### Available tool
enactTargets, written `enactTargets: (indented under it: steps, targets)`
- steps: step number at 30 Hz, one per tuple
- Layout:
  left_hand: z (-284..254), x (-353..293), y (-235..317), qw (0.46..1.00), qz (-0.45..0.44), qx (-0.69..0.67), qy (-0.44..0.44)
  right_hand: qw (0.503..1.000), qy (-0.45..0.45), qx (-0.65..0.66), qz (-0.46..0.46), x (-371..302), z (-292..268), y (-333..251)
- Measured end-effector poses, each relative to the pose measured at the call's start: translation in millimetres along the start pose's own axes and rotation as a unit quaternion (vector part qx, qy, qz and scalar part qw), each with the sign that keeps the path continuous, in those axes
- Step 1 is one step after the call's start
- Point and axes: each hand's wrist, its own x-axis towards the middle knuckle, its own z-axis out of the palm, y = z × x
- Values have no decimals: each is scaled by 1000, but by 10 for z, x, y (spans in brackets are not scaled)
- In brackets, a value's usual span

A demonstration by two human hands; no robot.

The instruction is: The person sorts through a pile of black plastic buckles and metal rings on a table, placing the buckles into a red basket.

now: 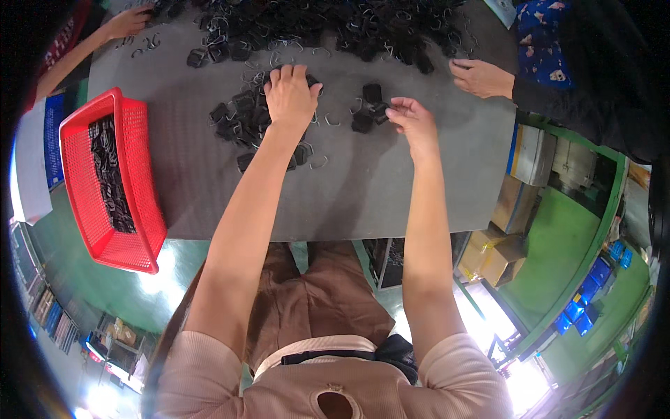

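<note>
Small black square pieces with silvery wire hooks lie on the grey table; their exact kind I cannot make out. My left hand (292, 98) rests over a small heap of black pieces (241, 115), fingers stretched out across its far right part and hiding what is under them. To the right, my right hand (417, 127) pinches the edge of one black piece (379, 112) between thumb and fingers. Two more pieces touch or lie close to it: one black piece (372, 92) beyond it and another (362, 123) on its near left side.
A large pile of black pieces (314, 24) covers the far side of the grey table (335, 202). At left stands a red basket (146, 181) with rows of black pieces. Co-workers' hands, one (129, 23) far left and another (483, 78) right, are at the table. Cardboard boxes (492, 257) stand below right.
</note>
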Motion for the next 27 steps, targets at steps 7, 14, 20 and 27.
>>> enactTargets:
  steps: [7, 14, 20, 27]
  targets:
    - [-331, 326, -120, 817, -198, -494, -220, 999, 33, -29, 1, -146, -199, 176]
    - [-370, 249, -272, 820, -146, -505, -227, 998, 55, 4, -19, -26, -250, 253]
    - [-281, -75, -61, 600, -180, -700, -343, 969, -31, 239, 44, 223, -89, -30]
    - [147, -509, 605, 981, 47, -146, -116, 908, 70, -396, -120, 442, 351, -68]
